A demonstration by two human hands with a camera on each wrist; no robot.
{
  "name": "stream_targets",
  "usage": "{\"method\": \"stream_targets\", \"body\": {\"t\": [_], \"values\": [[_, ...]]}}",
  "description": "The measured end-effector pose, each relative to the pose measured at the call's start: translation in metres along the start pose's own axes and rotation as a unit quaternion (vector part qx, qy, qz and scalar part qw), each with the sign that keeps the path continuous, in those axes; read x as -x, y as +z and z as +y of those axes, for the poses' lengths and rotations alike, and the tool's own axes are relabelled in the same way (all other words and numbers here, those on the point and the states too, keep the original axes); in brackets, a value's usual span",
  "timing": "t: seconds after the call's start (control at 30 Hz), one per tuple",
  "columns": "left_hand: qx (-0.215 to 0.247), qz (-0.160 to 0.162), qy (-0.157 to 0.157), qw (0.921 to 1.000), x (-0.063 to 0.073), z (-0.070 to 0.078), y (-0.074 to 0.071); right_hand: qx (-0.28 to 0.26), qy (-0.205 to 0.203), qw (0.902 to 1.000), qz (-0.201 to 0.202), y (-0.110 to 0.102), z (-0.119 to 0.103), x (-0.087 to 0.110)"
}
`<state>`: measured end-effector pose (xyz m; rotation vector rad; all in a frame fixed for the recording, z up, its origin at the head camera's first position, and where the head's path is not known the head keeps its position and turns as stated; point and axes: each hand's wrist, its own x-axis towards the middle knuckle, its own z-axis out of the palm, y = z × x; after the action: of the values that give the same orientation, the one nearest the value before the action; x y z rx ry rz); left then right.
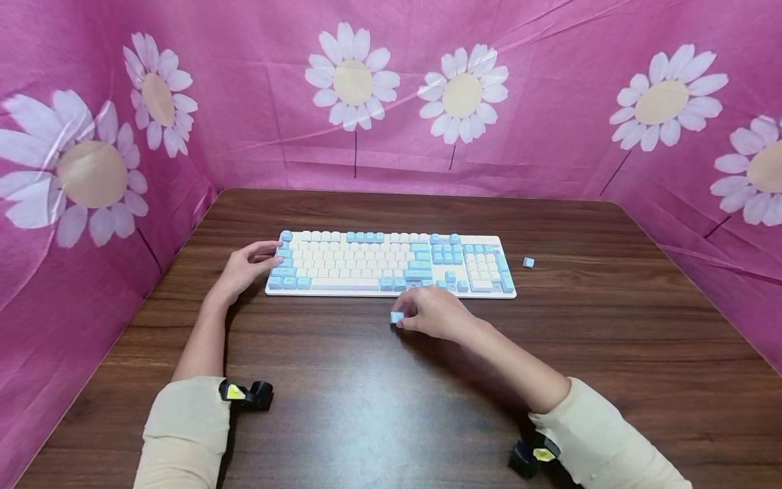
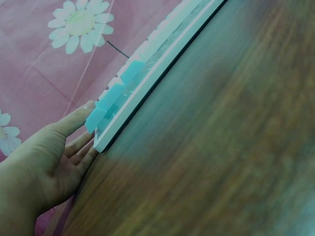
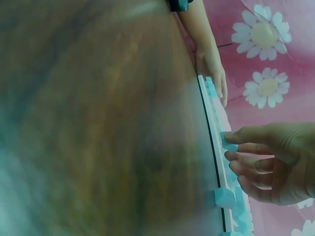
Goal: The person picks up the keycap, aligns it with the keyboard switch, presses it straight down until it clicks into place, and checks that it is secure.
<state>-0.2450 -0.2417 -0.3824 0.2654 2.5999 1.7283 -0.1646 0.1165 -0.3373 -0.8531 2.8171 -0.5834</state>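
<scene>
A white keyboard [image 1: 391, 294] with white and light blue keycaps lies on the wooden table. My left hand [image 1: 243, 272] is at its left end. In the left wrist view the thumb touches a blue corner keycap [image 2: 96, 119] and the other fingers lie along the side edge. Just in front of the keyboard, my right hand [image 1: 435, 314] pinches a loose light blue keycap [image 1: 396, 317] between thumb and forefinger. The right wrist view shows this pinched keycap [image 3: 228, 142] near the keyboard's front edge, the other fingers bent behind it.
Another loose light blue keycap [image 1: 529, 263] lies on the table to the right of the keyboard. The brown wooden table [image 1: 342, 394] extends toward me. Pink cloth [image 1: 256, 88] with large daisies surrounds it at the back and sides.
</scene>
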Motion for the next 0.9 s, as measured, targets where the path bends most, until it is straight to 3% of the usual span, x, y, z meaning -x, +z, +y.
{"method": "stream_targets", "body": {"t": [0.53,0.73,0.9], "values": [[-0.002,0.002,0.004,1.0,-0.002,-0.004,0.0,0.01,-0.008,0.9994,0.033,-0.015,0.015,-0.004],[0.001,0.0,0.004,1.0,0.004,0.01,0.001,0.018,-0.015,0.9986,0.048,-0.018,0.019,-0.006],[-0.008,0.004,0.007,0.9999,0.002,0.005,0.002,0.023,-0.011,0.9982,0.054,-0.019,0.023,-0.007]]}}
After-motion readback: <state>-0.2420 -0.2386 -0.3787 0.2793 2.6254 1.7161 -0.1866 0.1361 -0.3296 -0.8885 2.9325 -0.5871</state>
